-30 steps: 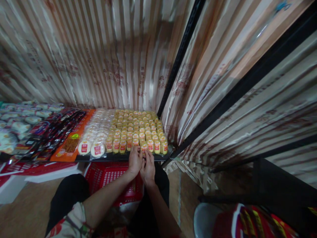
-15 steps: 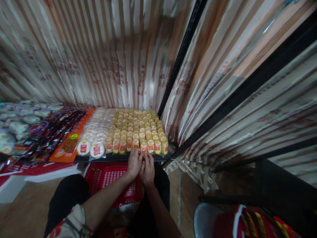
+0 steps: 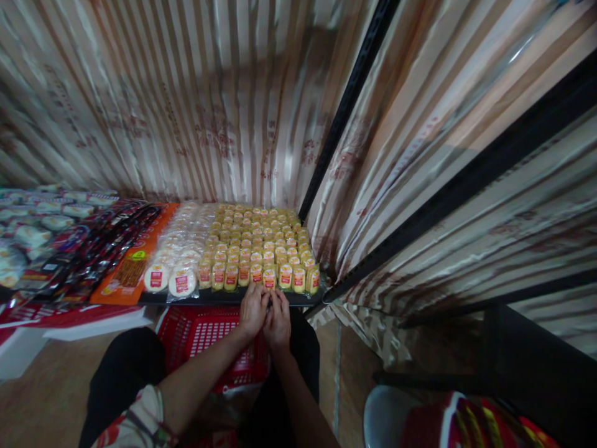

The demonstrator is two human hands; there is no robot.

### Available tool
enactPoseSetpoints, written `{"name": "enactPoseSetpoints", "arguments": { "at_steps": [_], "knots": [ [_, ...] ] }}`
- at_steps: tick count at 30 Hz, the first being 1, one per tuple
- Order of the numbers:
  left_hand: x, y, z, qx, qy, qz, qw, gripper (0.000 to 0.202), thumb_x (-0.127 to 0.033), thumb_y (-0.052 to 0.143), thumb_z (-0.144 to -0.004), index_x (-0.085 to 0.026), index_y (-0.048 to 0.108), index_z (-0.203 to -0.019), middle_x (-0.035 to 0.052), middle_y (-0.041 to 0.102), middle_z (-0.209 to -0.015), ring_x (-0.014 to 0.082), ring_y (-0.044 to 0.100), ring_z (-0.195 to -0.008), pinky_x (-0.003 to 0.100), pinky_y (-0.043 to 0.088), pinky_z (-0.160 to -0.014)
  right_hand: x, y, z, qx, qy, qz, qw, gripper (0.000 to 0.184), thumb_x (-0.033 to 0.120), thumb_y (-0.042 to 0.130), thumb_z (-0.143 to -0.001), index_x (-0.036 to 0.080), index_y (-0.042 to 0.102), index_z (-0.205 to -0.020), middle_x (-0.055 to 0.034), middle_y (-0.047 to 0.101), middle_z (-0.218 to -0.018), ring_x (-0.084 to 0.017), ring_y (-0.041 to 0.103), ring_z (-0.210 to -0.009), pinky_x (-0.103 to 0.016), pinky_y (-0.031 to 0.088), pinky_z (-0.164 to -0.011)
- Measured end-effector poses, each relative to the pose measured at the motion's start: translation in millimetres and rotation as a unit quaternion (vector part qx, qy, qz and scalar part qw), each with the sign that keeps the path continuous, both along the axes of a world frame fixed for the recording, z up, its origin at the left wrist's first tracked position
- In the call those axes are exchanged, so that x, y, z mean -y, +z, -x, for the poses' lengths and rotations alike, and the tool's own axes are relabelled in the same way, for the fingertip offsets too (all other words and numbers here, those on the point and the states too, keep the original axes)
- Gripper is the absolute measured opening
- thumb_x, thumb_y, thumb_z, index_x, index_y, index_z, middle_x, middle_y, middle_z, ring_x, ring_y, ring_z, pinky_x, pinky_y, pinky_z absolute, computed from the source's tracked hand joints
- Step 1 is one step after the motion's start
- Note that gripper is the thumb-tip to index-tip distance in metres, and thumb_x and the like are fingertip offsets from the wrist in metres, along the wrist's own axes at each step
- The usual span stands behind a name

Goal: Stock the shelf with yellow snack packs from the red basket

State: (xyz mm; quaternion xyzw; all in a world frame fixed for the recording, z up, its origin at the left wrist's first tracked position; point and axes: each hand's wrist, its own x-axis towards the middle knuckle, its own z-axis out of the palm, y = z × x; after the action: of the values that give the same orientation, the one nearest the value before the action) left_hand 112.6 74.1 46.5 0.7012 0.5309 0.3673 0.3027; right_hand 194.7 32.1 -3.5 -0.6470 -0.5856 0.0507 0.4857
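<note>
At the shelf's front edge my left hand [image 3: 254, 309] and my right hand [image 3: 277, 322] are side by side, fingers curled and fingertips close together. They pinch the lower end of a small yellow wrapped snack cake [image 3: 269, 277] with a red and white label. Its bottom is hidden by my fingers. It stands in the front row of many similar cakes [image 3: 254, 239], packed in rows on the black shelf [image 3: 200, 298]. Left of them lie clear packs of round white cakes [image 3: 182, 282].
Further left are an orange snack bag [image 3: 130, 267], dark glossy packets [image 3: 93, 249] and white packets [image 3: 32, 233]. A red basket [image 3: 205, 333] sits below the shelf, between my knees. Black metal posts [image 3: 347, 115] and striped curtains [image 3: 186, 93] close off the back and right.
The view has shifted slightly. My hands stay together at the front row, and the cake at my fingertips and those to its right have shifted a little.
</note>
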Motion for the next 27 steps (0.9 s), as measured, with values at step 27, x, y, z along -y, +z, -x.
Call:
{"name": "enactPoseSetpoints", "arguments": {
  "at_steps": [27],
  "knots": [
    [33, -60.7, 56, -0.143, -0.039, 0.154, 0.977, 0.028, -0.021, 0.031, -0.093, -0.016, 0.058, -0.098, 0.0093, 0.061, -0.101, 0.0173, 0.057, -0.094, 0.03, 0.044, -0.087, 24, -33.1, 43, -0.054, 0.045, 0.236, 0.969, 0.04, 0.032, 0.028, -0.092, 0.012, 0.06, -0.102, -0.0148, 0.063, -0.103, -0.022, 0.056, -0.101, -0.036, 0.042, -0.093]
  ]
}}
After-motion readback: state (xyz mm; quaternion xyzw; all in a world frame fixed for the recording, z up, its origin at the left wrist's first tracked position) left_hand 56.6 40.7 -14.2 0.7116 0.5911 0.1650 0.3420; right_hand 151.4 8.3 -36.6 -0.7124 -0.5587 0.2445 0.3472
